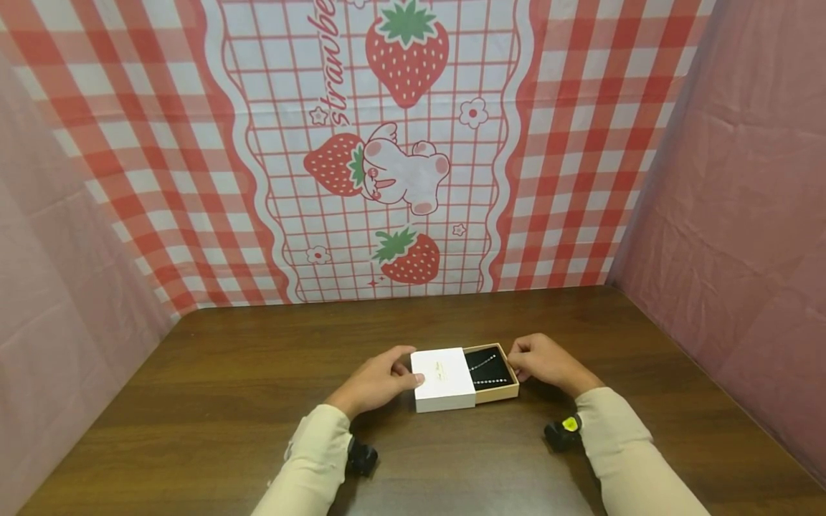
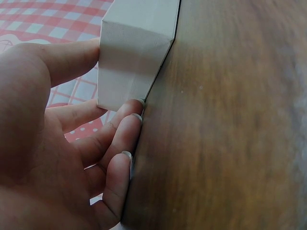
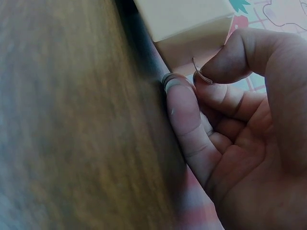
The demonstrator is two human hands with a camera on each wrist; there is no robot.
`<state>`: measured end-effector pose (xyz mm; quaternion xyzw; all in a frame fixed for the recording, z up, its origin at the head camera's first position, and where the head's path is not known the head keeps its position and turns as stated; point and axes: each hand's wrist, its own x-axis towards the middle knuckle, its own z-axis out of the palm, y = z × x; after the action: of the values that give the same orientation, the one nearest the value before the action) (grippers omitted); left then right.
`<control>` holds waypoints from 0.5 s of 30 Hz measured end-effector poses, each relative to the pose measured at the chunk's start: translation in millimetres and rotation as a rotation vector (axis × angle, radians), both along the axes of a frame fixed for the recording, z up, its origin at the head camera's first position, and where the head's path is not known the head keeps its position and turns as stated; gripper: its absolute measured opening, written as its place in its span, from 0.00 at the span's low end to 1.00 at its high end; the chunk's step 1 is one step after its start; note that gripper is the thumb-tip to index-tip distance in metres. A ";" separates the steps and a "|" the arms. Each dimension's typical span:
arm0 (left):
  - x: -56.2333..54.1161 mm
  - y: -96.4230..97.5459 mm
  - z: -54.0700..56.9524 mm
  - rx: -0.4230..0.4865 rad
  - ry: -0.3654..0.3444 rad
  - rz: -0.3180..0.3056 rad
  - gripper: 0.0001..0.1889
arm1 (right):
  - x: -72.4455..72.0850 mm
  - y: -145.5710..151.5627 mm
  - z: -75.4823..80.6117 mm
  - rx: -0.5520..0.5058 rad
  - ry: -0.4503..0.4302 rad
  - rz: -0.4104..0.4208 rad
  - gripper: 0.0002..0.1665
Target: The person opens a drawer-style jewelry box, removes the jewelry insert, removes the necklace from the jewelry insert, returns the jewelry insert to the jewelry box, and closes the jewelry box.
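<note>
A white jewelry box sleeve [image 1: 440,369] with small gold lettering lies on the table. Its tan-edged inner drawer [image 1: 497,393] sticks out partway to the right, showing a black pad [image 1: 485,367] with a sparkling chain [image 1: 490,381] laid across it. My left hand [image 1: 377,383] holds the sleeve's left end, the thumb on its top edge and fingers around the far side. At the drawer's right end, my right hand [image 1: 545,360] pinches a thin pull cord [image 3: 195,64] between thumb and index finger. The sleeve hides the rest of the drawer.
The brown wooden table [image 1: 258,358] carries the box. A red-and-white strawberry-print cloth [image 1: 400,158] hangs along the back, with pink cloth [image 1: 736,215] at the sides. Each wrist wears a small black camera [image 1: 363,457].
</note>
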<state>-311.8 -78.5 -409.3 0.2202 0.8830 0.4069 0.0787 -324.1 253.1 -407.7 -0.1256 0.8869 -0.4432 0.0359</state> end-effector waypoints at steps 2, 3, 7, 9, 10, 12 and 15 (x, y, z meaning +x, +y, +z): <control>0.1 0.0 0.0 -0.002 0.000 0.001 0.34 | -0.4 0.3 -0.1 0.010 -0.001 -0.003 0.06; 0.0 0.0 0.0 -0.003 0.000 0.001 0.34 | -0.7 0.3 -0.2 0.011 -0.004 -0.008 0.06; 0.1 0.0 -0.1 -0.003 0.000 0.002 0.34 | -2.6 1.2 -1.1 0.026 -0.009 -0.022 0.06; 0.2 0.0 0.1 -0.004 0.002 0.003 0.34 | -3.3 1.3 -1.5 0.026 -0.012 -0.028 0.06; 0.3 0.0 0.2 -0.004 0.004 0.003 0.34 | -3.4 1.3 -1.6 0.027 -0.011 -0.028 0.06; 0.6 0.1 0.5 -0.007 0.006 0.003 0.34 | -3.7 1.5 -1.8 0.028 -0.010 -0.026 0.06; 1.1 0.1 1.1 -0.008 0.007 0.004 0.35 | -2.6 0.7 -1.1 0.020 -0.013 -0.026 0.06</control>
<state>-310.7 -78.4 -408.2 0.2197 0.8853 0.4028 0.0758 -326.7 253.8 -408.8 -0.1108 0.8926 -0.4355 0.0372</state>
